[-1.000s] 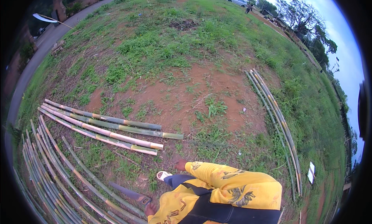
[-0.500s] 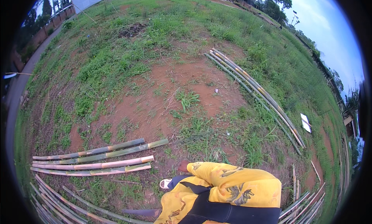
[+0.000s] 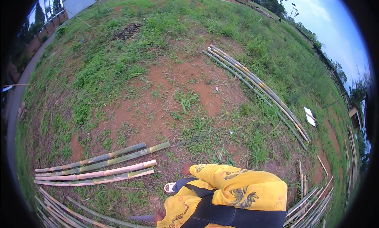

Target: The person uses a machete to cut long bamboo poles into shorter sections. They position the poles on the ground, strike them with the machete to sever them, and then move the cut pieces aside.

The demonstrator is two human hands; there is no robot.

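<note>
Jutting out beyond the left hand at the lower edge, a long-bladed tool lies pointing leftward, just above the lower-left poles. The left hand looks closed around it, though the sleeve hides most of the grip. A second ago more of the blade showed, slanting down toward the hand; now it is nearly level and partly cut off from view. The right hand, at the end of a yellow sleeve, hangs above a white shoe; whether its fingers are curled or loose cannot be told. Near it, four cut bamboo poles lie side by side, now tilting up to the right where earlier they sloped down. The far bundle has shifted leftward in view, and a white panel now stands at upper left.
</note>
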